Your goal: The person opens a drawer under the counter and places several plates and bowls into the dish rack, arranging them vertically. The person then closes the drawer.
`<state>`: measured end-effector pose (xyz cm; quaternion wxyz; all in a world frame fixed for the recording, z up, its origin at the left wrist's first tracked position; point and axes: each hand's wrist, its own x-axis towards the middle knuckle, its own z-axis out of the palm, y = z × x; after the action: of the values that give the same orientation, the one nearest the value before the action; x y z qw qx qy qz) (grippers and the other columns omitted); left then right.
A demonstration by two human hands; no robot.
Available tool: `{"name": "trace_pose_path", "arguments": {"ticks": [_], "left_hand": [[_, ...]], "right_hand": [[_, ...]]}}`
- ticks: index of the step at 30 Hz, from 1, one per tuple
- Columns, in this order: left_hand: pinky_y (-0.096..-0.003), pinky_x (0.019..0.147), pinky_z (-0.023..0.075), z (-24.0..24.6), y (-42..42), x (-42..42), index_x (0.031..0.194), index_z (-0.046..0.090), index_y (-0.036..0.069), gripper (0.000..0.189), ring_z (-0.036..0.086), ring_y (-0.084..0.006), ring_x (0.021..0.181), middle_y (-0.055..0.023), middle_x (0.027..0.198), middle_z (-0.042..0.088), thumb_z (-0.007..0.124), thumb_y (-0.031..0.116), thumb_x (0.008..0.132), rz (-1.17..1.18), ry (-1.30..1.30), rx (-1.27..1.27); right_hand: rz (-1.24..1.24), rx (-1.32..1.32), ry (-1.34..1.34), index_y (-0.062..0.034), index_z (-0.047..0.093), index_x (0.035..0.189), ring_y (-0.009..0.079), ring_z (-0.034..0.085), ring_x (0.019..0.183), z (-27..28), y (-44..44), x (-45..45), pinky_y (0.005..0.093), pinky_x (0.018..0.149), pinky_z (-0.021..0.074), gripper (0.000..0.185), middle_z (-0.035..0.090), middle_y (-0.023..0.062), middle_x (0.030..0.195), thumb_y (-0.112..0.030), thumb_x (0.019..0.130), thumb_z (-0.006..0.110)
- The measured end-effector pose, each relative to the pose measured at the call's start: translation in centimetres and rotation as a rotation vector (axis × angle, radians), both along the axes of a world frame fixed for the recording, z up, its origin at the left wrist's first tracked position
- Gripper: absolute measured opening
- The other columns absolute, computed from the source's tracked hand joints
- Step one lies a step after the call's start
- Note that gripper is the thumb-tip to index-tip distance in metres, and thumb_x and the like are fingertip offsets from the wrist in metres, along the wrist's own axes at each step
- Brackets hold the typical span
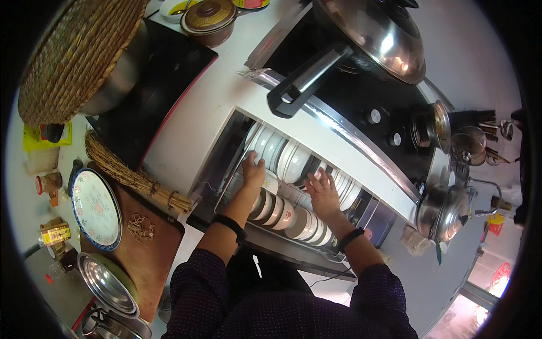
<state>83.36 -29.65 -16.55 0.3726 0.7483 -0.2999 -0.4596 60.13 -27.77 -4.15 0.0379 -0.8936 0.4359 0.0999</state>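
Both hands reach into a pulled-out wire dish drawer point(230, 180) below the counter. My left hand point(253, 171) is at the left end of a back row of upright white plates point(266, 144), thumb and forefinger slightly apart at their lower edges. Whether it grips one is unclear. My right hand point(324, 197) has its fingers spread over the middle of the rack, close to a dark-rimmed dish point(311, 167). Nothing shows in its grasp. Several bowls point(281, 214) stand on edge in the front row, between my forearms. More white dishes point(347, 186) fill the back row's right end.
Over the drawer, the handle point(292, 91) of a lidded wok point(381, 38) juts past the hob's edge. A straw brush point(135, 173), cutting board point(152, 262) and blue-rimmed plate point(96, 207) lie left. A lidded steel pot point(440, 212) stands right.
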Motion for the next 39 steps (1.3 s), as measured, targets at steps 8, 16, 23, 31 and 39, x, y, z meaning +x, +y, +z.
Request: {"name": "trace_pose_path", "arguments": {"ticks": [8,16,23,31,39], "left_hand": [[-0.0405,0.097,0.0367,1.6,0.6,-0.9,0.110,0.050,-0.005,0.038,0.049,-0.0352,0.107,-0.0207,0.112,0.053,0.064,0.008,0.077,0.047,-0.114,-0.041],[-0.0416,0.097,0.0387,1.9,0.2,-1.1,0.129,0.036,-0.008,0.059,0.047,-0.0385,0.113,-0.0249,0.122,0.046,0.061,0.006,0.078,0.131,0.031,-0.028],[-0.0444,0.103,0.0328,3.1,1.2,-1.1,0.117,0.050,-0.006,0.043,0.042,-0.0395,0.120,-0.0256,0.124,0.045,0.063,0.006,0.078,-0.055,-0.270,-0.073],[-0.0420,0.094,0.0387,6.9,3.4,-2.2,0.094,0.060,0.007,0.012,0.049,-0.0370,0.109,-0.0209,0.112,0.049,0.060,0.006,0.082,-0.140,-0.060,-0.080],[-0.0417,0.089,0.0418,5.7,4.2,-1.2,0.090,0.061,0.005,0.008,0.053,-0.0346,0.100,-0.0178,0.102,0.055,0.060,0.009,0.082,-0.109,-0.082,-0.084]], "right_hand": [[0.053,0.039,-0.015,-0.0156,0.060,0.118,0.0337,0.034,0.131,1.1,-1.1,-1.4,0.0506,0.109,0.0269,0.037,0.047,0.0061,0.132,-0.013,0.082,0.055],[0.037,-0.009,-0.029,-0.0147,0.062,0.110,0.0334,0.038,0.127,0.2,-1.9,-0.7,0.0487,0.106,0.0305,0.031,0.050,0.0076,0.128,-0.015,0.080,0.057],[-0.013,0.017,0.049,-0.0129,0.061,0.101,0.0276,0.048,0.113,0.3,-3.6,0.2,0.0401,0.093,0.0403,0.020,0.055,0.0066,0.121,-0.017,0.082,0.056],[0.076,0.273,0.089,-0.0125,0.061,0.074,0.0260,0.049,0.111,-0.4,-6.3,1.3,0.0355,0.088,0.0461,0.005,0.057,0.0023,0.092,-0.014,0.071,0.063],[0.047,0.171,-0.066,-0.0129,0.064,0.075,0.0271,0.049,0.112,-0.5,-5.8,-0.1,0.0359,0.093,0.0443,0.004,0.059,0.0023,0.090,-0.012,0.073,0.061]]}}
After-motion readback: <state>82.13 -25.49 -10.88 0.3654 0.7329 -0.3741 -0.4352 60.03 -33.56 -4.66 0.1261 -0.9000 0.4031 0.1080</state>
